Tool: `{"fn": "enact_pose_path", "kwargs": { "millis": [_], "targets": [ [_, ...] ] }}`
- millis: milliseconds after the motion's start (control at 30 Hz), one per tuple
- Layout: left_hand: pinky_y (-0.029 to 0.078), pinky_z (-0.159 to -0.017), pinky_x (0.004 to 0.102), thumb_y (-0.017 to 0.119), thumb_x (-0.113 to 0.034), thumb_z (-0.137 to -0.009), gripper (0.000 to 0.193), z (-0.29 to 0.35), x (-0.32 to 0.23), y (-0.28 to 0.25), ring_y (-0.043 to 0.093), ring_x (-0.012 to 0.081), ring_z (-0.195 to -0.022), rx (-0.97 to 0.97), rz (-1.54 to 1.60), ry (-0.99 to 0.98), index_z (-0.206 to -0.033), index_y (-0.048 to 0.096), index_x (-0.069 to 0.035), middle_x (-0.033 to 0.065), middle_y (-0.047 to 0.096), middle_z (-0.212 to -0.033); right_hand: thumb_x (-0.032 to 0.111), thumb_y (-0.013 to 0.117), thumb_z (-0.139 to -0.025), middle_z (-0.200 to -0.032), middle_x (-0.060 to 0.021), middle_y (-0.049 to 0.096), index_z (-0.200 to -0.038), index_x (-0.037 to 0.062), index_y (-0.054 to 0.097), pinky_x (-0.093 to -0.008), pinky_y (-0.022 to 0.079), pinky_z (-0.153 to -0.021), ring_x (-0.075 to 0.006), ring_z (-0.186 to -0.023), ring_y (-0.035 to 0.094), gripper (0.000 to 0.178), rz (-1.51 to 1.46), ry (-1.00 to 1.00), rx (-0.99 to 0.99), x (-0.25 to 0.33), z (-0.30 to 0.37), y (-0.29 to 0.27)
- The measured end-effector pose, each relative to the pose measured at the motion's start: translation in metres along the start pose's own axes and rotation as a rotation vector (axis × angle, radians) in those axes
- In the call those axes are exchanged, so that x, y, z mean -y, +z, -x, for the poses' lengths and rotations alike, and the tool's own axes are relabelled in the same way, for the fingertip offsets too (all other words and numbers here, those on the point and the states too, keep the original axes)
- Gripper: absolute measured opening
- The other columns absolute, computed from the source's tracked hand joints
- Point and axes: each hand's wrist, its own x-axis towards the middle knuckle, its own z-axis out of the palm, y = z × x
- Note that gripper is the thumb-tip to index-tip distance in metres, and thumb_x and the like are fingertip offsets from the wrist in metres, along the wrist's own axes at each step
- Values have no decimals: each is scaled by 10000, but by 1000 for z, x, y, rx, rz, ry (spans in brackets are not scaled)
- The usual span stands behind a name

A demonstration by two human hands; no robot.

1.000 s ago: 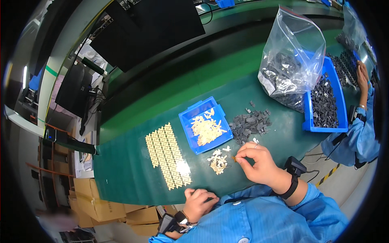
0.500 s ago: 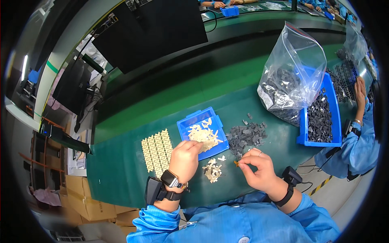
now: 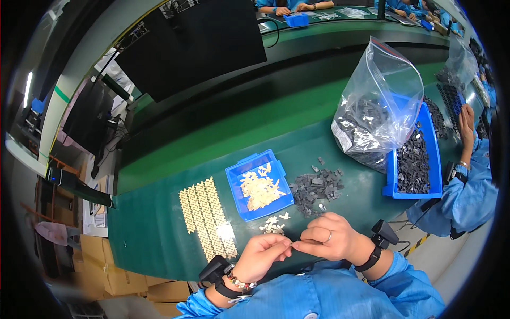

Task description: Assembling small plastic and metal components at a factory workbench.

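Note:
My left hand (image 3: pixel 261 256) and my right hand (image 3: pixel 333 239) meet close to my body, fingertips pinched together. Whatever small part sits between them is too covered to make out. Just beyond lies a little heap of cream and dark pieces (image 3: pixel 272 226). Farther off, a small blue tray (image 3: pixel 231 185) holds loose cream pieces (image 3: pixel 260 191). Right of the tray, dark grey plastic pieces (image 3: pixel 319 186) are heaped on the green table mat (image 3: pixel 154 228). To the left, rows of small cream pieces (image 3: pixel 204 212) lie in a zigzag pattern.
At the right, a large clear bag (image 3: pixel 366 122) of dark pieces leans on a long blue bin (image 3: pixel 390 186) of dark pieces. A co-worker's arm (image 3: pixel 467 138) is beyond it. A black panel (image 3: pixel 191 48) stands at the back; cardboard boxes (image 3: pixel 111 266) are at lower left.
My left hand has left the blue tray and come toward me to meet my right hand, which moved nearer too. The orange-brown bit seen in my right fingers is now hidden.

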Motion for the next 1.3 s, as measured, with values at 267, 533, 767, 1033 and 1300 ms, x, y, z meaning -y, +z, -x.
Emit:
{"fn": "enact_pose_path", "kwargs": {
  "millis": [267, 533, 767, 1033, 1300],
  "targets": [
    [457, -639, 209, 602, -76, -931, 150, -5, 5, 8, 579, 85, -697, -131, 13, 149, -956, 688, 44, 76, 687, -829, 60, 727, -748, -819, -69, 646, -926, 63, 714, -312, 476, -610, -212, -714, 614, 179, -416, 489, -82, 10, 6, 8],
    [450, -645, 214, 573, -92, -954, 191, -7, 9, 12, 569, 84, -701, -131, -228, 270, -1010, 692, 47, 61, 698, -868, 34, 699, -815, -801, -109, 674, -872, -11, 694, -304, 494, -650, -193, -724, 636, 73, -707, 932, -11, 20, 5, 8],
    [482, -647, 244, 562, -104, -956, 206, -6, 14, 6, 604, 119, -705, -242, -497, 379, -1007, 686, 53, 95, 699, -874, -24, 685, -775, -768, -120, 659, -819, 8, 688, -328, 496, -653, -252, -709, 635, 55, -391, 868, -181, 13, 32, 11],
    [525, -716, 241, 634, 17, -890, 88, -6, 35, 0, 657, 132, -809, -140, -364, 298, -966, 664, 50, 108, 698, -931, -10, 711, -710, -927, -124, 629, -1094, 32, 632, -397, 484, -724, -319, -835, 581, 394, 281, 805, -70, -34, 52, -13],
    [490, -948, 373, 489, -18, -972, 265, -9, 31, 3, 634, 277, -1048, 12, 237, 199, -1214, 566, 56, 197, 646, -1116, -47, 690, -714, -833, -101, 639, -1089, 33, 630, -371, 490, -704, -297, -778, 595, 388, 187, 804, -8, -44, 56, -9]
  ]
}}
